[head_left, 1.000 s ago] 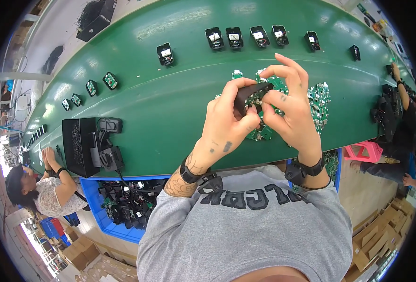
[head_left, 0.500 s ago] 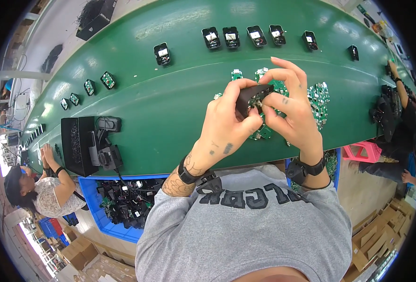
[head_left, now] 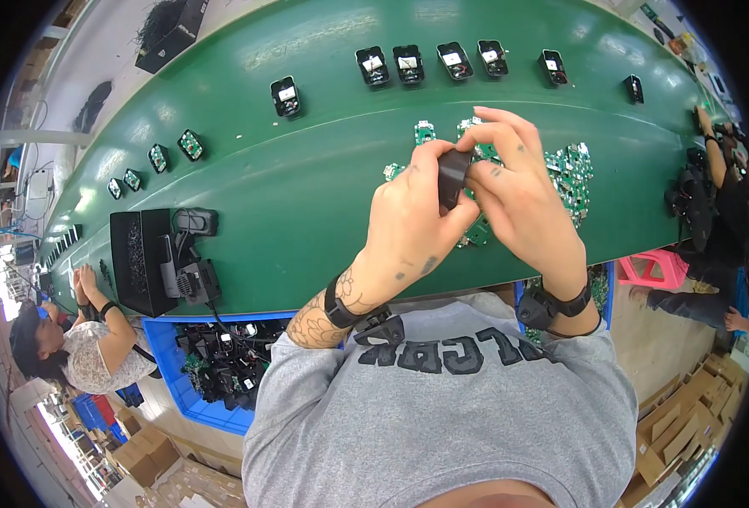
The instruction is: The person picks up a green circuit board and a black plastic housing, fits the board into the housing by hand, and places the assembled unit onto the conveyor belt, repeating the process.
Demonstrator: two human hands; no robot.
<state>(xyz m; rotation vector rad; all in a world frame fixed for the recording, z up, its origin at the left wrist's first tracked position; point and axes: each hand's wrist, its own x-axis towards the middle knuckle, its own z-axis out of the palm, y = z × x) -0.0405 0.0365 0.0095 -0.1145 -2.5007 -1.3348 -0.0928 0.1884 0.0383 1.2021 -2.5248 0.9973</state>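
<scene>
Both hands meet over the green bench around a black plastic housing (head_left: 453,179). My left hand (head_left: 408,203) is closed on it, fingers at the top and thumb at the lower side. My right hand (head_left: 523,190) has its bent fingers pressed to the housing's right side, where the fingertips are partly hidden. A smooth dark face of the housing shows; its inside is turned from view. Green circuit boards (head_left: 571,173) lie in a loose pile beside and behind my right hand, with another circuit board (head_left: 424,132) just beyond my left fingers.
Black housings (head_left: 408,64) with white parts inside stand along the bench's far side. Board-filled housings (head_left: 190,145) sit farther left. A black box (head_left: 142,262) is near the left edge; below is a blue bin (head_left: 214,415) of parts. Another person (head_left: 95,347) works at left.
The housing has been turned in my hands, so its open side with the board no longer shows. The row of housings appears shifted slightly left, along with the bench.
</scene>
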